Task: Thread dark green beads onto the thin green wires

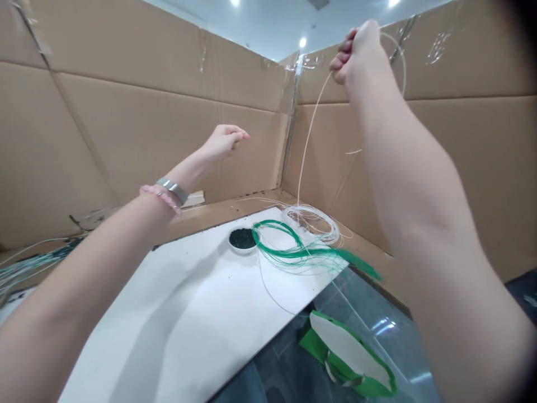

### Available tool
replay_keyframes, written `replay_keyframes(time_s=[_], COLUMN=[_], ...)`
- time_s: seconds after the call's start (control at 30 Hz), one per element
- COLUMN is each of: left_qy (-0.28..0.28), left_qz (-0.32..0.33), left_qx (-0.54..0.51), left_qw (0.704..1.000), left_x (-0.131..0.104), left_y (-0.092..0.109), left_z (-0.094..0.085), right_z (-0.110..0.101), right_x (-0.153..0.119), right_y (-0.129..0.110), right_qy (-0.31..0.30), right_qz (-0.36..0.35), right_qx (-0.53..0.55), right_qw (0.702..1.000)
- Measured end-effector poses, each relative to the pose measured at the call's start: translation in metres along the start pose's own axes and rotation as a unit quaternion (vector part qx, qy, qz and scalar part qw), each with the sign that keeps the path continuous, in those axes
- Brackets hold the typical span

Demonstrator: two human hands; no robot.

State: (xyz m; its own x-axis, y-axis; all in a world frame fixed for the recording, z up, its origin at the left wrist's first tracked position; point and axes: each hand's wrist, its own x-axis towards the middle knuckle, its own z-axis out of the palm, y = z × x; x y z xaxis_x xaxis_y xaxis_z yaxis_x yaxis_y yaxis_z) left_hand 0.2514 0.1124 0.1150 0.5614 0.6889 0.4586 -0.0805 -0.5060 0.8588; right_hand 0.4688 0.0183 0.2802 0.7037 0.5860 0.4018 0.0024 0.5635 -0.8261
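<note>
My right hand (pixel 350 53) is raised high at the upper right, its fingers closed around a thin white strand (pixel 309 126). One part of the strand hangs from the fist to a loose white coil (pixel 333 224) on the board, and another part loops out behind the wrist. My left hand (pixel 229 139) hovers above the board with fingertips pinched together; anything between them is too small to make out. Below lie a looped bundle of green strands (pixel 289 253) and a small white bowl (pixel 243 251) filled with tiny dark green pieces (pixel 242 237).
A white board (pixel 201 313) forms the work surface. Cardboard walls (pixel 146 123) enclose it at the back and sides. More pale and green strands (pixel 37 267) lie at the left. An open green bag (pixel 319 342) stands below the board's right edge on the grey floor.
</note>
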Motion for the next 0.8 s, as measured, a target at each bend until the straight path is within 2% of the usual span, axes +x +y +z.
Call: replay_keyframes(time_s=[0.13, 0.23, 0.3, 0.37, 0.43, 0.57, 0.67, 0.8], left_qy=[-0.054, -0.099, -0.123, -0.126, -0.115, -0.092, -0.061, -0.02], left_qz=[-0.001, -0.03, -0.054, -0.06, -0.037, 0.005, -0.009, -0.048], left_qx=[-0.022, -0.022, -0.026, -0.045, -0.091, -0.242, -0.3, -0.378], left_qw=[0.998, 0.994, 0.991, 0.989, 0.988, 0.966, 0.952, 0.924], left_x=[-0.03, -0.061, -0.081, -0.101, -0.118, -0.155, -0.192, -0.257], left_y=[-0.007, -0.011, -0.008, 0.004, 0.021, 0.049, 0.05, 0.038], left_z=[-0.039, -0.066, -0.078, -0.083, -0.08, -0.071, -0.074, -0.085], right_z=[0.04, 0.07, 0.089, 0.11, 0.131, 0.169, 0.193, 0.227], right_x=[-0.051, -0.093, -0.12, -0.147, -0.173, -0.215, -0.233, -0.246], right_y=[-0.004, 0.003, 0.011, 0.021, 0.032, 0.05, 0.058, 0.067], right_qy=[-0.039, -0.068, -0.092, -0.124, -0.158, -0.211, -0.234, -0.257], right_qz=[-0.017, -0.014, -0.014, -0.004, 0.018, 0.087, 0.124, 0.154], right_qx=[0.036, 0.081, 0.12, 0.148, 0.168, 0.19, 0.18, 0.163], right_qw=[0.998, 0.994, 0.988, 0.981, 0.973, 0.955, 0.947, 0.94])
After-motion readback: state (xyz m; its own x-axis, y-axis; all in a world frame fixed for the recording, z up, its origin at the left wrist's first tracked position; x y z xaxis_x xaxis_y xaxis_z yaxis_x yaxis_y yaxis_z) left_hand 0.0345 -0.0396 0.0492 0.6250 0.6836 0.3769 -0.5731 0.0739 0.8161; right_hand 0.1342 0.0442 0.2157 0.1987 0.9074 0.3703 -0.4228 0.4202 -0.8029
